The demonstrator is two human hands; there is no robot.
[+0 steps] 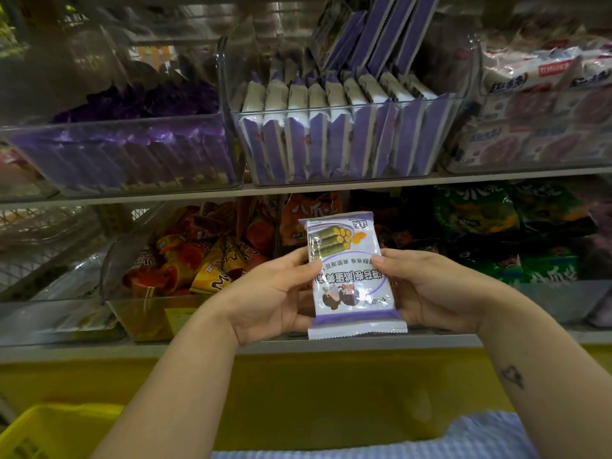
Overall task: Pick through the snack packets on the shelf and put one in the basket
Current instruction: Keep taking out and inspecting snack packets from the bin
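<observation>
A white and purple snack packet (pixel 350 276) is held upside down in front of the lower shelf. My left hand (pixel 275 293) grips its left edge with the thumb on the front. My right hand (pixel 427 286) grips its right edge the same way. A clear bin (pixel 344 140) on the upper shelf holds several matching purple and white packets standing in a row. A yellow basket (pixel 49 429) shows at the bottom left corner, well below and left of the hands.
Another clear bin (pixel 126 154) of purple packets stands at upper left, and pink and white packets (pixel 543 104) at upper right. The lower shelf holds orange packets (pixel 205 256) and green ones (pixel 516 233). A shelf edge (pixel 99 351) runs under my hands.
</observation>
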